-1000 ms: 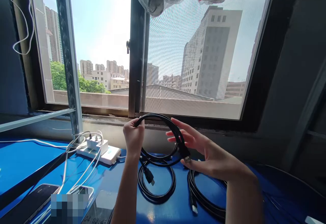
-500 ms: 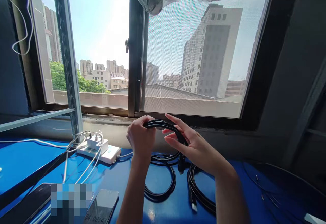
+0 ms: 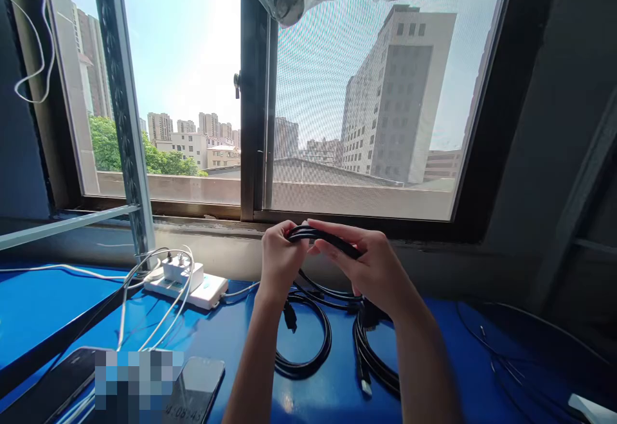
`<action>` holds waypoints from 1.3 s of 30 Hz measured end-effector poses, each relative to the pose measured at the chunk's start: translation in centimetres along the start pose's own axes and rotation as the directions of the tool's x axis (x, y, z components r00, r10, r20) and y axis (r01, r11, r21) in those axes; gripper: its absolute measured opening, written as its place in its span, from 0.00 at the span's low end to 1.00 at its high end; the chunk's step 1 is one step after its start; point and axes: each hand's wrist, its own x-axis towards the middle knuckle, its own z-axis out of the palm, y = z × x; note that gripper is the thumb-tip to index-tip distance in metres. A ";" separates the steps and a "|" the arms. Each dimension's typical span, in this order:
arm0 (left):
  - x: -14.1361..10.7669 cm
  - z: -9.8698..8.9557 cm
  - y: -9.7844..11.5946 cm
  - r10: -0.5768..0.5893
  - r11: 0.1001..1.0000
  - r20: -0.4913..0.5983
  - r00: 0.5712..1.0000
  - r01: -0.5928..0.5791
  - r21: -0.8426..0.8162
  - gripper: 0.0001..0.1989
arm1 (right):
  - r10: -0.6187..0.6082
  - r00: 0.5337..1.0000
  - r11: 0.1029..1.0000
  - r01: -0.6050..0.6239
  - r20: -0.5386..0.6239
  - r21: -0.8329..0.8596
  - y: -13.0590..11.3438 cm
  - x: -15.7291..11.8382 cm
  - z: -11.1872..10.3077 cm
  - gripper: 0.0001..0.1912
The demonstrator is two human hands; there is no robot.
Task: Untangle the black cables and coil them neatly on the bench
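A bundle of black cable [image 3: 330, 239] is held up between my two hands, above the blue table. My left hand [image 3: 284, 256] is closed round its left end. On the right side, the fingers and thumb of my right hand [image 3: 373, 258] pinch the same bundle. One black connector [image 3: 290, 318] hangs below my left hand. Beneath the hands, a coiled black cable [image 3: 315, 367] lies on the table, and another black coil [image 3: 380, 363] with a silver-tipped plug [image 3: 366, 387] lies to its right, partly behind my right forearm.
A white power strip [image 3: 209, 290] with white cables stands at the left, by a metal shelf post [image 3: 128, 122]. Two phones [image 3: 200, 385] lie at the front left. Thin dark cables [image 3: 506, 363] lie at the right, and the window is behind.
My right hand has closed on the bundle, where its fingers were spread before. My left hand has moved slightly right, and the bundle is flatter. A connector now hangs below my left hand.
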 end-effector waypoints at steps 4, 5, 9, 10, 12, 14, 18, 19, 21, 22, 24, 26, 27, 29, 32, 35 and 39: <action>0.4 -0.7 -0.7 0.047 0.998 0.162 0.986 -0.039 -0.047 0.13 | -0.068 0.983 0.996 0.076 -0.173 0.042 0.1 0.1 0.0 0.18; 0.5 -1.0 -0.9 0.069 0.997 0.210 0.975 -0.058 -0.058 0.15 | -0.084 0.970 0.993 0.100 -0.227 0.059 0.1 0.1 -0.1 0.17; 0.6 -2.0 -1.5 0.071 0.997 0.359 0.931 -0.059 -0.044 0.21 | -0.138 0.918 0.971 0.200 -0.372 0.134 0.1 0.1 -0.7 0.15; 0.5 -2.1 -1.5 0.061 0.998 0.385 0.921 -0.045 -0.051 0.22 | -0.148 0.914 0.962 0.221 -0.378 0.158 0.2 0.1 -0.8 0.15; 0.4 -2.0 -1.3 0.034 0.995 0.425 0.905 0.009 -0.098 0.22 | -0.164 0.911 0.943 0.257 -0.378 0.210 0.3 0.2 -1.0 0.14; 0.2 -1.8 -0.8 -0.026 0.983 0.456 0.890 0.105 -0.150 0.20 | -0.177 0.904 0.926 0.286 -0.389 0.245 0.6 0.4 -1.0 0.14; 0.1 -1.2 0.1 -0.151 0.956 0.419 0.895 0.240 -0.169 0.15 | -0.170 0.881 0.929 0.293 -0.442 0.226 1.3 0.8 -0.8 0.19; 0.1 -1.0 0.2 -0.158 0.957 0.375 0.913 0.236 -0.171 0.15 | -0.163 0.876 0.939 0.279 -0.453 0.203 1.5 1.0 -0.7 0.21; 0.1 -0.5 0.2 -0.156 0.963 0.240 0.958 0.202 -0.178 0.17 | -0.155 0.867 0.958 0.249 -0.475 0.143 1.7 1.2 -0.6 0.22; 0.1 -0.3 0.2 -0.155 0.965 0.159 0.975 0.183 -0.187 0.18 | -0.156 0.860 0.965 0.237 -0.485 0.110 1.8 1.3 -0.5 0.22; 0.0 0.1 0.2 -0.163 0.962 0.011 0.987 0.161 -0.221 0.19 | -0.158 0.850 0.976 0.212 -0.503 0.052 1.8 1.4 -0.4 0.23; 0.0 0.5 0.1 -0.188 0.951 -0.079 0.979 0.161 -0.266 0.18 | -0.155 0.842 0.982 0.190 -0.518 0.015 1.9 1.6 -0.2 0.23; 0.0 0.6 0.1 -0.200 0.945 -0.105 0.974 0.163 -0.283 0.18 | -0.151 0.836 0.983 0.182 -0.527 0.007 2.0 1.6 -0.1 0.24; 0.0 0.8 -0.1 -0.190 0.946 -0.154 0.970 0.139 -0.294 0.19 | -0.135 0.825 0.985 0.173 -0.549 0.018 2.1 1.8 0.2 0.24; 0.0 0.8 -0.5 -0.069 0.970 -0.193 0.979 0.020 -0.243 0.20 | -0.104 0.791 0.983 0.172 -0.602 0.057 2.3 1.9 0.5 0.24; 0.2 0.6 -0.9 0.015 0.986 -0.096 0.995 -0.031 -0.166 0.22 | -0.088 0.761 0.984 0.168 -0.642 0.064 2.3 1.8 0.4 0.23; 0.4 0.3 -1.2 0.072 0.996 -0.036 0.997 -0.074 -0.047 0.24 | -0.098 0.813 0.992 0.123 -0.573 0.004 2.3 1.7 0.0 0.24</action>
